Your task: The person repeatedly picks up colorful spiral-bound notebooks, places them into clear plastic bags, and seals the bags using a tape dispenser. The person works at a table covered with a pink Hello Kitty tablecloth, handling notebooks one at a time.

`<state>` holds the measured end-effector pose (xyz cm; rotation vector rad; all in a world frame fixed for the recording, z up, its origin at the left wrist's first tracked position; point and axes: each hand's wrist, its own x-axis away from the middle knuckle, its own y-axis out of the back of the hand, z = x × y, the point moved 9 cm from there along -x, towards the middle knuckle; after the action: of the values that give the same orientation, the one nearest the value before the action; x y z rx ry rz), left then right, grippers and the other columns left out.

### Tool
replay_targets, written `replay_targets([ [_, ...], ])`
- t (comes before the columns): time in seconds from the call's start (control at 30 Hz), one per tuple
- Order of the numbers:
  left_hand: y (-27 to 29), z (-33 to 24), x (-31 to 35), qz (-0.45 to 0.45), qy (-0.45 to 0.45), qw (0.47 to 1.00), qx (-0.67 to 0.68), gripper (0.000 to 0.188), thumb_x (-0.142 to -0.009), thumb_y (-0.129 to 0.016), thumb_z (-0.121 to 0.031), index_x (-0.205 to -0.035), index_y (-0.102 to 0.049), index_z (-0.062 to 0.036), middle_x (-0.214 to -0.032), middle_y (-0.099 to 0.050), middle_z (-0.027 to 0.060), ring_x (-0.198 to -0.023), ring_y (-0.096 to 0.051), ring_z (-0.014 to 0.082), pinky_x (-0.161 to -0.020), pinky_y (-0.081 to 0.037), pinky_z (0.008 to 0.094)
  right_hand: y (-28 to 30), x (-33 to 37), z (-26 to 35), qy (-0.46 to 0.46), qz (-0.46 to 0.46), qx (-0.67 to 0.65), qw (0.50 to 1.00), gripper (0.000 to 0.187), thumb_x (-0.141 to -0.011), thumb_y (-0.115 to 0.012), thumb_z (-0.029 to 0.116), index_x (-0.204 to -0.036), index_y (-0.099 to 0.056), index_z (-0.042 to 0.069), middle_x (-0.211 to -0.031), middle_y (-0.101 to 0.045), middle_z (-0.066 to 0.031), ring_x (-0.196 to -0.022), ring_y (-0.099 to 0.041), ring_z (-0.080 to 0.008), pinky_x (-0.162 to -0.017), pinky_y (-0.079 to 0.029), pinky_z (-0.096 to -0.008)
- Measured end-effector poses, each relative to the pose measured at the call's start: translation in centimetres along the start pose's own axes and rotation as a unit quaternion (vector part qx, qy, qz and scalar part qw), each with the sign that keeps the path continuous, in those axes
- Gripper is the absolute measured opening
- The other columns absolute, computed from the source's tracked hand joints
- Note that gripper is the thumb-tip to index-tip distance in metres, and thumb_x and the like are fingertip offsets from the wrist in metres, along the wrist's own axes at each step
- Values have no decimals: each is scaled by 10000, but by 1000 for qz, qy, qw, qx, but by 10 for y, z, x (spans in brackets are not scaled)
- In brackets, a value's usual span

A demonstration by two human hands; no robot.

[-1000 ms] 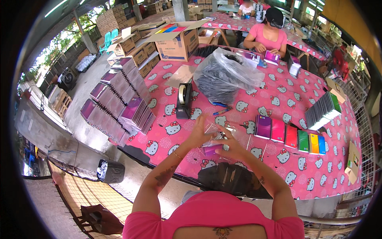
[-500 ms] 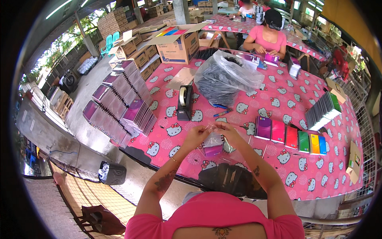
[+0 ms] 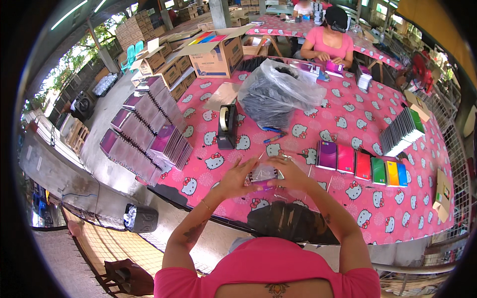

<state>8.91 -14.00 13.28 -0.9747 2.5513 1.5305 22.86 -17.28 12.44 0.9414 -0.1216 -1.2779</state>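
A small purple notebook in a clear crinkly plastic sleeve (image 3: 262, 178) is gripped from both sides above the pink cartoon-printed counter (image 3: 348, 124) by the left hand (image 3: 233, 180) and right hand (image 3: 289, 174), fingers clenched on it, apparently mid-wrapping, so sealing with the black tape dispenser (image 3: 227, 127) seems called for.

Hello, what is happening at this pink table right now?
A person in a pink top stands at a table with a pink patterned cloth. The left hand and the right hand together hold a small purple item in a clear plastic sleeve just above the cloth. To the right lies a row of coloured notebooks. Ahead stand a black tape dispenser and a big clear plastic bag of dark things. Another person works at the far side.
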Motion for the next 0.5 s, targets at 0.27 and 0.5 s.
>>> replay_targets([
  [0.27, 0, -1, -5, -74, -2, 997, 31, 256, -781, -761, -62, -1025, -687, -38, -1076, -639, 124, -998, -621, 283, -836, -517, 377, -6, 1, -3, -47, -2, -14, 999, 350, -731, -783, 191, -1050, -675, 97, -1121, -590, -86, -1082, -550, -287, -931, -430, -439],
  [0.5, 27, 4, 2, -144, 59, 977, 147, 307, -787, -774, -110, -1070, -678, -38, -1163, -593, 149, -1081, -592, 263, -872, -496, 356, -4, 3, 10, -53, -28, 78, 995, 416, -767, -759, 259, -1116, -628, 72, -1158, -580, -117, -1091, -548, -329, -933, -426, -458],
])
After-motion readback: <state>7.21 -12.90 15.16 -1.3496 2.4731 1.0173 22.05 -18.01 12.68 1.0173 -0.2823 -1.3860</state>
